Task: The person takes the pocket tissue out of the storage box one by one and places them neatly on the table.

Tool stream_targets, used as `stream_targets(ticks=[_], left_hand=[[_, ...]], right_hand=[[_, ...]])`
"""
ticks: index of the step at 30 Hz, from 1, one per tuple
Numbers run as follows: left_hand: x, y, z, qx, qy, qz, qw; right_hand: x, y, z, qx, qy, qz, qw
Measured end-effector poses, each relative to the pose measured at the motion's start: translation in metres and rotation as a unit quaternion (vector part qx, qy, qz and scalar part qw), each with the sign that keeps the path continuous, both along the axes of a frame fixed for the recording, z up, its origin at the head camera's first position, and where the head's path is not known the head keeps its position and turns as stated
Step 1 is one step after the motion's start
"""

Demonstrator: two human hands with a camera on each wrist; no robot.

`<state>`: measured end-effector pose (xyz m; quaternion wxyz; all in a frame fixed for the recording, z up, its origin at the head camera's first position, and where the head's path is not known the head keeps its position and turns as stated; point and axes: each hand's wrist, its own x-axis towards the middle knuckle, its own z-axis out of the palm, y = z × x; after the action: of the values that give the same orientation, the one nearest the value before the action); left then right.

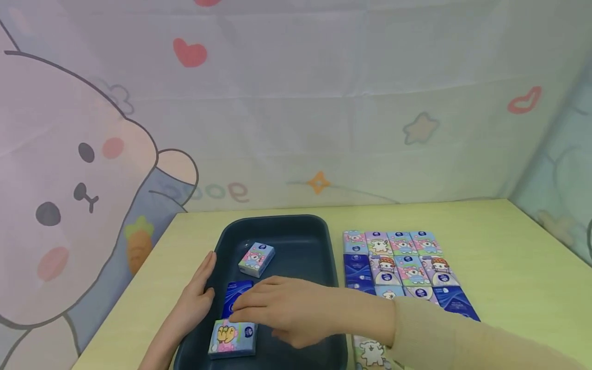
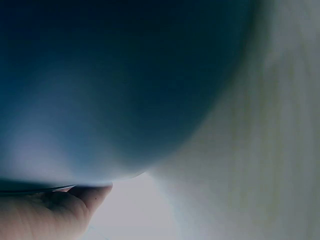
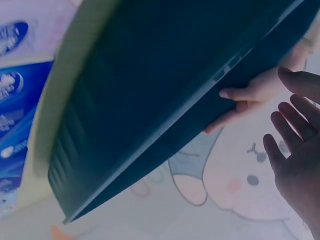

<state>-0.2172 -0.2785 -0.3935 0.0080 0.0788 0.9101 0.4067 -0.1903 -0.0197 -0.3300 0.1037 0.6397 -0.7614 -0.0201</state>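
Observation:
My left hand [image 1: 190, 303] rests along the left rim of a dark blue tray [image 1: 296, 231], its fingers stretched out and the thumb by the edge. My right hand [image 1: 296, 308] reaches across the tray from the right. Its fingers extend over a dark blue tissue pack [image 1: 237, 294], partly covering it. In the right wrist view, the right hand [image 3: 300, 145] shows spread fingers with nothing between them. Two cartoon-printed tissue packs also lie in the tray: one tilted [image 1: 257, 259] toward the back, one [image 1: 233, 339] near the front left.
Right of the tray, rows of tissue packs [image 1: 411, 270] lie side by side on the pale yellow-green table [image 1: 518, 257]; the right forearm hides part of them. Behind the table hangs a cartoon-printed cloth [image 1: 296, 123].

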Motion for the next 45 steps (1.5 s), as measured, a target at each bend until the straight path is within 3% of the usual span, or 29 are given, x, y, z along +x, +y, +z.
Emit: stream_targets(ticks=[7,14,20,28,36,45], left_hand=[[0.001,-0.003,-0.002,-0.003,0.021,-0.01,0.9997],[0.001,-0.005,-0.002,-0.015,0.023,-0.01,0.9996],[0.001,-0.007,-0.002,-0.025,0.023,-0.009,0.9994],[0.001,-0.006,-0.002,-0.022,0.004,-0.001,0.9998],[-0.001,-0.003,-0.002,-0.022,0.002,-0.002,0.9998],[-0.001,-0.001,-0.002,-0.009,0.024,-0.003,0.9997]], right_hand=[[-0.004,-0.033,-0.003,0.127,0.056,0.023,0.9901],[-0.006,-0.062,-0.008,0.202,0.082,0.019,0.9757],[-0.007,-0.079,-0.02,0.218,0.112,0.022,0.9693],[-0.008,-0.088,-0.033,0.237,0.105,0.011,0.9658],[-0.007,-0.084,-0.033,0.231,0.105,0.002,0.9673],[-0.008,-0.077,-0.032,0.272,0.067,-0.032,0.9594]])
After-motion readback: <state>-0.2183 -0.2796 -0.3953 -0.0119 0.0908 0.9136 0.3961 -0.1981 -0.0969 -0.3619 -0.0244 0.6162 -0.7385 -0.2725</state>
